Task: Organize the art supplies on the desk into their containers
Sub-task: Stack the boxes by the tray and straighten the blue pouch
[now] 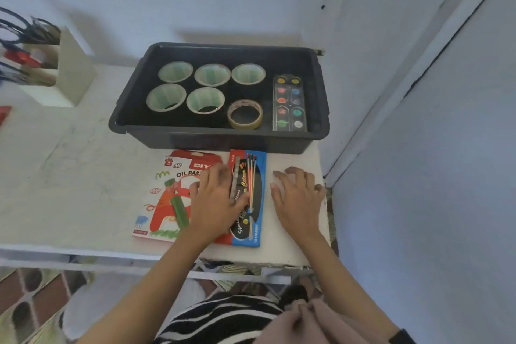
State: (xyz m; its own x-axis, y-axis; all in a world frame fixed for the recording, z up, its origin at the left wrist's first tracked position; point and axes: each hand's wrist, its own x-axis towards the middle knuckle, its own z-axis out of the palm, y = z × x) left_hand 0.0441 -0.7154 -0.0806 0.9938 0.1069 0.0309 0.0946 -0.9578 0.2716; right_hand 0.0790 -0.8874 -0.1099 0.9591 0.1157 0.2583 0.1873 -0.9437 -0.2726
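Note:
A black plastic bin [131,109] stands at the back of the white desk. Inside it are several green-lined tape rolls [176,71], a clear tape roll [245,114] and a watercolour palette [289,103]. In front of the bin lie an oil pastel box [164,198] and a blue and red paint box [255,204] side by side. My left hand [216,201] rests across both boxes, its fingers spread over the paint box's left edge. My right hand [297,198] lies flat on the bare desk just right of the paint box, holding nothing.
A white pen holder [64,70] with scissors and markers stands at the back left. A red object [4,116] shows at the left edge. The desk's right edge [325,204] meets a wall corner. A tiled floor lies below the front edge.

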